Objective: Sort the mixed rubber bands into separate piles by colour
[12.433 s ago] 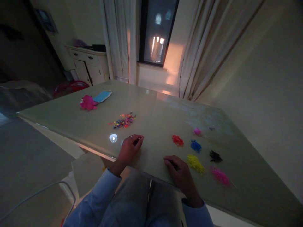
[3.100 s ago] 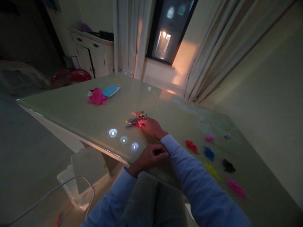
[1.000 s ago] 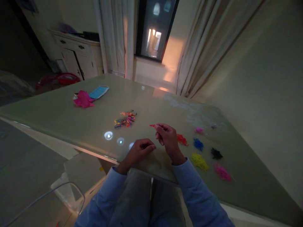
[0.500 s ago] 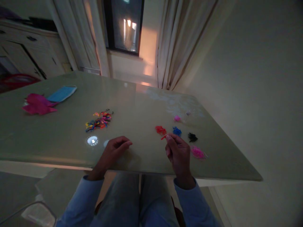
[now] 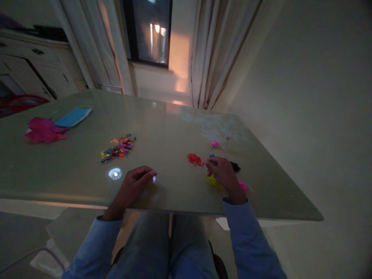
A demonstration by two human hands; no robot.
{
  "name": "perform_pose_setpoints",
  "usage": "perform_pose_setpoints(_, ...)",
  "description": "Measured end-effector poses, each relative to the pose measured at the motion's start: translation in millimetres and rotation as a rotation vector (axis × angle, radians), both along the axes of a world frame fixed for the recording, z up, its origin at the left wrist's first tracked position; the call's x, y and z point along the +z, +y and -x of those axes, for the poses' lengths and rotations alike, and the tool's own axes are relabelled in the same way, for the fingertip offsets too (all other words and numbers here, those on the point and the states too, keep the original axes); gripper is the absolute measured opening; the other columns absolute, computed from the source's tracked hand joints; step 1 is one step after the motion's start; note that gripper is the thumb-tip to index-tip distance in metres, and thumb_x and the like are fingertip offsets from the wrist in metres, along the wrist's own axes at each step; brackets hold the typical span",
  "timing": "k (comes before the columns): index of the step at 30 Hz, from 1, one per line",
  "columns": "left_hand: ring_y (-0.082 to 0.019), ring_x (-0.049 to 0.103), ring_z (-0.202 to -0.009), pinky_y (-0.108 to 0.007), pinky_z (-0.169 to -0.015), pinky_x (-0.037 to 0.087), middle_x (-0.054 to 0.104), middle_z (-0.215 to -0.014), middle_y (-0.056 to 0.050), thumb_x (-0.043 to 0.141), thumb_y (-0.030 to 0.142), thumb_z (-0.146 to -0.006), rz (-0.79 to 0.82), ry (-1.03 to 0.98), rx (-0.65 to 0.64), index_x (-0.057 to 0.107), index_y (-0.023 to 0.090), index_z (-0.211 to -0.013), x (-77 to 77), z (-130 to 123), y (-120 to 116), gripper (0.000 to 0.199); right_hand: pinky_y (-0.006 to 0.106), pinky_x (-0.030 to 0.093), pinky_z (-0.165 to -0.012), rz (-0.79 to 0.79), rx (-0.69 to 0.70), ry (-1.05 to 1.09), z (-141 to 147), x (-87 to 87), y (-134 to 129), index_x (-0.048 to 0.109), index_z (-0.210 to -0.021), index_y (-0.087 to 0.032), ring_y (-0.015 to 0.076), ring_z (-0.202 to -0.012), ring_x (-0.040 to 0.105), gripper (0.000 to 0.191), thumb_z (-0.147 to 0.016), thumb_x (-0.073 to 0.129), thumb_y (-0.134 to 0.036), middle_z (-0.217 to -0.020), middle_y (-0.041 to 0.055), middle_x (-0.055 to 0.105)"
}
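My right hand is closed in a pinch at the right end of a small red pile of rubber bands. A bit of red reaches close to its fingertips, but I cannot make out whether they hold a band. Under this hand lies a yellow pile, partly covered. A blue pile is mostly hidden behind the fingers. Black and pink piles lie beside the wrist. My left hand rests near the table's front edge, fingers curled and thumb against them, with nothing visible in it.
A mixed heap of colourful bands lies left of centre on the glossy table. A pink clump and a small clear item sit farther back. At far left are a magenta cloth and a blue face mask.
My right hand has moved slightly right and up, uncovering the yellow pile and covering most of the blue one. The red band that stuck out of its pinch no longer shows there. My left hand has barely moved.
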State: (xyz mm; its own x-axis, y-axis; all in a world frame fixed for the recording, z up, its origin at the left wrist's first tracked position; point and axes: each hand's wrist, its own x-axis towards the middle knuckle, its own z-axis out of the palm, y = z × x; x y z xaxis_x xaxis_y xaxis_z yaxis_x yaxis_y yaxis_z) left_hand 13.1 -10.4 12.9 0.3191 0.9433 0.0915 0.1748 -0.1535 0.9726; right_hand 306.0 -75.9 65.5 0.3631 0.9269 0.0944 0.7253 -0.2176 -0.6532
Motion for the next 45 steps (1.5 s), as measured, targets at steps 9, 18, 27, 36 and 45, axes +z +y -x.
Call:
perform_pose_setpoints(9, -0.013, 0.052, -0.059, -0.022, -0.055, 0.041, 0.06, -0.061, 0.0, 0.067, 0.052, -0.075, 0.02, -0.011, 0.021, 0.07, 0.017, -0.07, -0.6, -1, 1, 0.036, 0.025, 0.038, -0.058, 0.23, 0.054, -0.227, -8, -7.1, 50, 0.073, -0.062, -0.016, 0.0151, -0.056, 0.06, 0.024, -0.077, 0.055, -0.011, -0.055, 0.0056, 0.069)
perform_pose_setpoints(18, -0.012, 0.049, -0.058, -0.022, -0.052, 0.038, 0.059, -0.061, 0.0, 0.066, 0.052, -0.075, 0.047, -0.033, 0.011, 0.07, 0.017, -0.07, -0.6, -1, 1, 0.036, 0.025, 0.039, -0.057, 0.127, 0.088, -0.19, 11, 2.1, 28, 0.076, -0.08, -0.017, 0.0152, -0.053, 0.062, 0.028, -0.088, 0.051, -0.027, -0.054, 0.0027, 0.067)
perform_pose_setpoints(27, -0.012, 0.05, -0.06, -0.022, -0.055, 0.04, 0.059, -0.062, 0.0, 0.066, 0.051, -0.076, 0.047, -0.078, 0.003, 0.069, 0.016, -0.07, 0.1, -3, 0, 0.035, 0.027, 0.047, -0.07, -0.01, 0.454, 0.043, 84, -42.1, -11, 0.076, -0.1, -0.024, 0.0186, -0.076, 0.07, 0.023, -0.092, 0.057, -0.033, -0.09, 0.0046, 0.078)
perform_pose_setpoints(36, -0.014, 0.054, -0.061, -0.024, -0.057, 0.042, 0.062, -0.067, -0.001, 0.063, 0.047, -0.078, -0.071, -0.074, 0.138, 0.068, 0.016, -0.077, -4.2, 8, 4, 0.032, 0.031, 0.052, -0.076, -0.18, 0.37, 0.122, 83, -66.0, -14, 0.076, -0.092, -0.022, 0.0218, -0.083, 0.071, 0.023, -0.093, 0.056, -0.034, -0.092, 0.0076, 0.078)
perform_pose_setpoints(45, -0.023, 0.065, -0.086, -0.032, -0.077, 0.05, 0.071, -0.101, -0.008, 0.056, 0.035, -0.082, -0.287, 0.836, 0.357, 0.072, 0.02, -0.108, 6.9, 63, 53, 0.034, 0.031, 0.054, -0.077, -0.231, 0.41, 0.135, 80, -69.1, -14, 0.076, -0.092, -0.019, 0.0213, -0.082, 0.072, 0.026, -0.093, 0.056, -0.036, -0.09, 0.0076, 0.078)
